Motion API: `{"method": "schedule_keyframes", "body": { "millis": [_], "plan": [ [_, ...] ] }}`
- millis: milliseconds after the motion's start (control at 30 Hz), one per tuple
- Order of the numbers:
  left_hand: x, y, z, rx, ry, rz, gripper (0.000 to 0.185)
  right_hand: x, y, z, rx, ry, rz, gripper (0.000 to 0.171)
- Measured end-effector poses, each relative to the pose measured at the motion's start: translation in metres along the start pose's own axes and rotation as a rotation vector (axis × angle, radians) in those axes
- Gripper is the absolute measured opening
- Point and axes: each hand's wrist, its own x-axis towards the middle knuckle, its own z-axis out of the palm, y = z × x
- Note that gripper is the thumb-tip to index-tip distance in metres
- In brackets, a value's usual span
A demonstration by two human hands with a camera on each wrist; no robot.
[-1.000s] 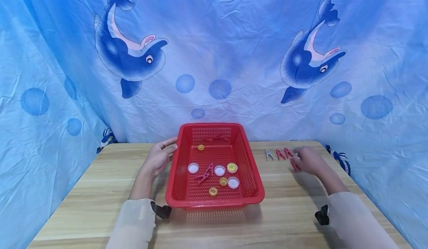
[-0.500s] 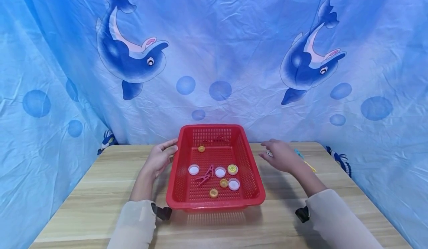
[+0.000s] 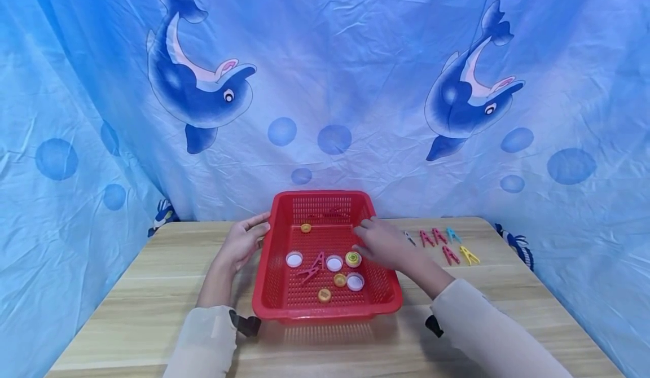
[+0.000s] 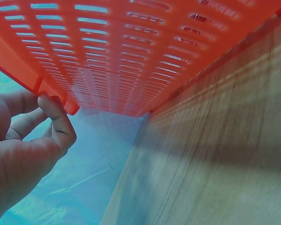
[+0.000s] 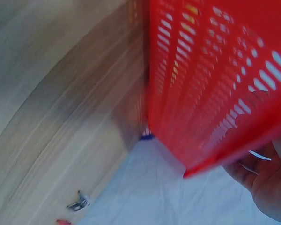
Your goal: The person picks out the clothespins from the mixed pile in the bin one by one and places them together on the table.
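Observation:
My left hand (image 3: 242, 244) grips the left rim of a red plastic basket (image 3: 325, 312), thumb and fingers at its edge in the left wrist view. My right hand (image 3: 386, 245) reaches over the right rim into the basket, thumb and fingers apart, with nothing visible between them. Just beside its fingers is a yellow-topped round cap (image 3: 353, 259). Pink clothespins (image 3: 311, 271) lie on the basket floor, amid white round caps (image 3: 294, 259) and small gold caps (image 3: 324, 295). In the right wrist view, the perforated basket wall partly hides the right fingers.
Right of the basket, on the wooden table (image 3: 152, 310), lie a grey clothespin (image 3: 409, 238), several pink clothespins (image 3: 439, 236), a blue clothespin (image 3: 453, 234) and a yellow clothespin (image 3: 469, 255). A blue dolphin-print curtain (image 3: 325, 84) hangs behind and along both sides.
My right hand has moved left from the clothespins, passing over the grey one, to above the basket's interior. The left hand keeps its grip on the rim.

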Motion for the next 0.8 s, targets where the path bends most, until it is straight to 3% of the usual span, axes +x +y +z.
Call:
{"method": "schedule_keyframes", "body": {
  "millis": [400, 600, 800],
  "plan": [
    [-0.001, 0.001, 0.001, -0.007, -0.006, 0.000, 0.052, 0.021, -0.028, 0.020, 0.082, -0.213, -0.072, 0.048],
    [0.000, 0.001, 0.001, -0.001, -0.004, -0.011, 0.052, 0.027, -0.032, 0.038, 0.044, -0.313, -0.126, 0.057],
    [0.000, 0.000, 0.000, 0.005, 0.017, -0.022, 0.051, 0.029, -0.034, 0.042, 0.003, -0.343, -0.209, 0.069]
  ]
}}
